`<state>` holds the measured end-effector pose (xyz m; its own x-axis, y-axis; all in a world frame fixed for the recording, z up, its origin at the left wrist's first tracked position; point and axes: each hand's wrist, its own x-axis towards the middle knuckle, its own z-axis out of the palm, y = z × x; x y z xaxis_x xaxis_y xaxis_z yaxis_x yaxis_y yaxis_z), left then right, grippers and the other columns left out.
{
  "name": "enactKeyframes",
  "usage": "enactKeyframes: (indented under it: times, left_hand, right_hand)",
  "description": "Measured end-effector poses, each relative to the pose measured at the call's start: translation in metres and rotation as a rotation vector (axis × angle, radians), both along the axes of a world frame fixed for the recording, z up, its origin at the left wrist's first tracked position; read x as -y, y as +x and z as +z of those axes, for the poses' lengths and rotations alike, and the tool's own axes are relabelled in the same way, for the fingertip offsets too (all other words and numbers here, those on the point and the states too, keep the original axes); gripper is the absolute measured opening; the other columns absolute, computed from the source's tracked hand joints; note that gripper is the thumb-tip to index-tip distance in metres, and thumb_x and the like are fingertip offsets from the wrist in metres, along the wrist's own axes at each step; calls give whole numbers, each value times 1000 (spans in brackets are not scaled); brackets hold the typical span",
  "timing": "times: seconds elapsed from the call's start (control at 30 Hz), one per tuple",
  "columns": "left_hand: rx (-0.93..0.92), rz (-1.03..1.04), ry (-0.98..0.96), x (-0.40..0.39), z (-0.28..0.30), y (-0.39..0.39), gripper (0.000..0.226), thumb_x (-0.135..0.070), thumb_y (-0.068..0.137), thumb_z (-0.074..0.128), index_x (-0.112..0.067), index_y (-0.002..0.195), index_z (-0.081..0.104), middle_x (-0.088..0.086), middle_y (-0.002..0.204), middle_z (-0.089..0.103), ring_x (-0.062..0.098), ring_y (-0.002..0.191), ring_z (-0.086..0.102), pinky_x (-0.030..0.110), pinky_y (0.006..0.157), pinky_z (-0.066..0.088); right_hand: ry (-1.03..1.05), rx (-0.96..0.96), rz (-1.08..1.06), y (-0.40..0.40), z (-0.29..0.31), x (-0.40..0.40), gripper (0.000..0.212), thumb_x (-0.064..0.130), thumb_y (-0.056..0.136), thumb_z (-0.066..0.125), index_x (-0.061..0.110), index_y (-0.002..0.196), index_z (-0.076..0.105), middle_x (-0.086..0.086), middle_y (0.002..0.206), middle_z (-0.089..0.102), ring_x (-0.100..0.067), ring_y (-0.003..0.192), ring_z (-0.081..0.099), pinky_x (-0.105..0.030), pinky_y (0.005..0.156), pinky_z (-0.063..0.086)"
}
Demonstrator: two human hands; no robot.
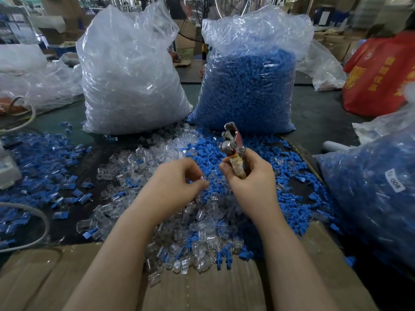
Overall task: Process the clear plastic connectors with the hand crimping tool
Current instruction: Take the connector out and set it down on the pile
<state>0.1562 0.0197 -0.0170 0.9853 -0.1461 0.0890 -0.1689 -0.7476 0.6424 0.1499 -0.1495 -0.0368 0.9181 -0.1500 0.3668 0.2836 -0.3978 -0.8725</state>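
Two bare forearms are entering from the near edge, each ending in one of the person's hands: the left hand (174,184) and the right hand (249,176). The person is wearing no gloves, rings, watch or wristbands on the parts showing. No sleeve is reaching into view; both arms are showing uncovered from wrist to the frame's near edge. Fingernails are appearing short and unpainted where visible.
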Motion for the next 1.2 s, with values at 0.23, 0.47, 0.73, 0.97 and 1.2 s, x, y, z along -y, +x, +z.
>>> enactKeyframes:
  times: [0.23, 0.47, 0.73, 0.97, 1.2]
  left_hand:
    - [-56, 114, -526, 13, 2, -2, 17, -20, 74, 85, -18, 83, 70, -1, 82, 74, 17, 80, 71, 38, 80, 59]
    - [-17, 130, -750, 18, 2, -5, 20, -4, 75, 82, -11, 89, 70, 6, 83, 73, 18, 77, 70, 38, 77, 62]
    - [164, 129, -590, 20, 1, -7, 40, -6, 74, 83, -28, 99, 60, -6, 82, 71, 7, 68, 69, 23, 64, 59]
    - [297, 108, -462, 25, 1, -9, 31, -12, 76, 84, -27, 95, 65, -12, 81, 69, 3, 71, 69, 22, 65, 57]
    - [331, 85, -466, 26, 1, -10, 26, -12, 75, 84, -27, 91, 69, -14, 84, 71, 2, 76, 70, 20, 68, 57]
  right_hand:
    - [131, 16, 61, 1, 1, 2, 15, 18, 90, 70, 30, 84, 64, 18, 75, 66, 1, 66, 59, -13, 59, 46]
    - [164, 35, 102, -1, 3, 1, 17, 19, 90, 71, 32, 83, 63, 18, 76, 67, -1, 71, 61, -13, 65, 48]
    - [146, 39, 147, -2, 4, -1, 16, 21, 90, 71, 31, 82, 61, 22, 71, 65, 4, 66, 60, -10, 60, 45]
    - [119, 46, 135, -2, 4, -3, 17, 20, 90, 71, 30, 81, 61, 14, 75, 66, -1, 65, 60, -16, 58, 47]
    - [120, 24, 91, -2, 3, -3, 11, 24, 90, 71, 20, 84, 63, 5, 78, 65, -18, 70, 61, -37, 64, 51]
